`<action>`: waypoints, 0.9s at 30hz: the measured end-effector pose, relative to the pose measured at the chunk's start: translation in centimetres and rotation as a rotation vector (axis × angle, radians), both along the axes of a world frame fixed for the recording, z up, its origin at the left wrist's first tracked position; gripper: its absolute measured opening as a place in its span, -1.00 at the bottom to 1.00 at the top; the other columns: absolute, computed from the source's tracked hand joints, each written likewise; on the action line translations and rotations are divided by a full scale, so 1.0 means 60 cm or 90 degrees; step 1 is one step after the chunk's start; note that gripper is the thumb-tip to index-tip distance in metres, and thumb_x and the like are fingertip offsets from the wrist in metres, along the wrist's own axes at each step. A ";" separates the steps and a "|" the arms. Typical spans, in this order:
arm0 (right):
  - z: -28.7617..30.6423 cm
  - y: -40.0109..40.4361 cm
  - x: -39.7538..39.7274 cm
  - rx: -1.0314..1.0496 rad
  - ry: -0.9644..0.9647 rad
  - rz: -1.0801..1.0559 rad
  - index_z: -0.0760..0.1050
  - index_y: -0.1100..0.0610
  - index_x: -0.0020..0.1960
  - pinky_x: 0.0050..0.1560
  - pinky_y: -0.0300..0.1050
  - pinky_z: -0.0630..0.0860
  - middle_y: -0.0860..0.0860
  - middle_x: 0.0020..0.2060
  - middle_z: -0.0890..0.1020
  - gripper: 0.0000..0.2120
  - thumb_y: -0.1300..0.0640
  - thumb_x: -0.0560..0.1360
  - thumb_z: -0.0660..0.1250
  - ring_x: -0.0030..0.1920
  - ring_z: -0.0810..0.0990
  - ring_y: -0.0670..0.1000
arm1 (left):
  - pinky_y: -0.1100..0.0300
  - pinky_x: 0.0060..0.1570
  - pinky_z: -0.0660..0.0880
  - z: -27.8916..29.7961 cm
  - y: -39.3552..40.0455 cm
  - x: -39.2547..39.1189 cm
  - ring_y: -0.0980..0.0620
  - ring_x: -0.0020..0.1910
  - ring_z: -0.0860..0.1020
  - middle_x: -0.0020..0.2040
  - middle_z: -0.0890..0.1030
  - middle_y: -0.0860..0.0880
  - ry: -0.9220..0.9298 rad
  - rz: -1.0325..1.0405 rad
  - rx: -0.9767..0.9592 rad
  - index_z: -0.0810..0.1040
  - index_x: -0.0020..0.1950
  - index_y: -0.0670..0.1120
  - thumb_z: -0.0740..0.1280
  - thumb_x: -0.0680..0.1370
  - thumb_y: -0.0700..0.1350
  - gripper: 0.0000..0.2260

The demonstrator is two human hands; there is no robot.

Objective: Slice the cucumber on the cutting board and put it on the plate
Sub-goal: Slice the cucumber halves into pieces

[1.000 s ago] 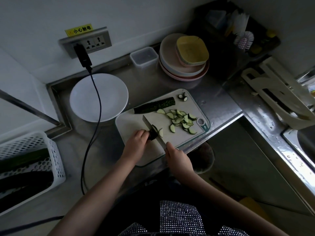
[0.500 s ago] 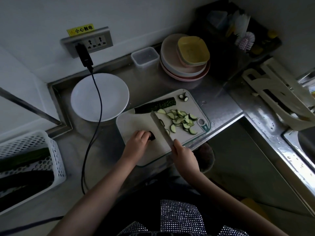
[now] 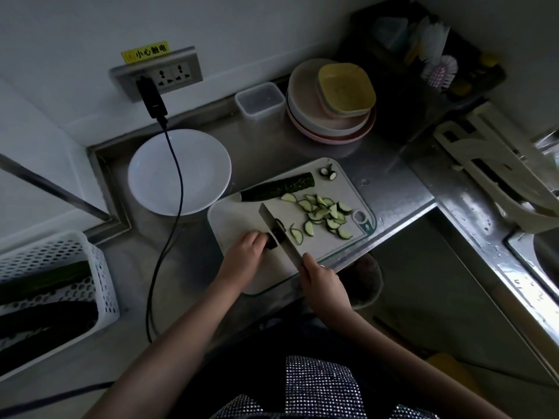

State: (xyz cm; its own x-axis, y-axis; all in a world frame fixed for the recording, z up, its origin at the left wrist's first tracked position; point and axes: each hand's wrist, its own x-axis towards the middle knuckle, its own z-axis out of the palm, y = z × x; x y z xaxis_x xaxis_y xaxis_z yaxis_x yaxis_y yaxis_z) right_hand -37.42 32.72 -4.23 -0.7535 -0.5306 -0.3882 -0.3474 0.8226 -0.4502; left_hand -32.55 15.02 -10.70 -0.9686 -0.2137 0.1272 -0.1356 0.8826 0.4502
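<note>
While the right hand (image 3: pixel 322 282) is wrapped round the handle of the knife (image 3: pixel 279 234), the blade lies diagonally on the cutting board (image 3: pixel 242 219), tip away from the person and to the left, set against a short cucumber stub (image 3: pixel 271 242). The left hand (image 3: pixel 246 252), fingers curled, pins that stub to the board; so little of it shows that its axis cannot be told.

Progress, as judged: slicing is roughly half done. Just right of the blade lie two fresh half-moon cuts, and beyond them a loose pile of cucumber slices (image 3: pixel 325 214) covers the board's right portion. At the far edge rests an uncut cucumber half (image 3: pixel 278 187), long axis running left to right and rising slightly toward the right, cut face at the right end, tapered end at the left. Trimmed end pieces (image 3: pixel 328 172) sit at the far right corner.

Outstanding: the stub, the whole far half, and all plating. The white plate (image 3: pixel 157 164), left of and behind the board, carries no cucumber.
</note>
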 end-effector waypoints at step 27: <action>-0.016 -0.008 0.005 0.001 0.023 0.028 0.24 0.09 -0.02 -0.37 -0.03 0.36 0.05 -0.33 0.46 -0.85 0.02 0.63 0.07 -0.24 0.57 0.20 | 0.10 -0.22 0.55 0.002 0.001 0.001 -0.17 -0.17 0.57 -0.15 0.57 -0.18 0.013 0.006 -0.015 0.57 -0.07 -0.25 0.53 0.24 -0.39 -0.69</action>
State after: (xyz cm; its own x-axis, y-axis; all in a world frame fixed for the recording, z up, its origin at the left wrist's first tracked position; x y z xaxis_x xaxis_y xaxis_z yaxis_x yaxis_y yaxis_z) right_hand -37.15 32.22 -5.22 -0.7434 -0.5625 -0.3618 -0.3989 0.8071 -0.4352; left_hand -32.49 15.11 -10.60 -0.9639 -0.2190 0.1516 -0.1346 0.8917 0.4321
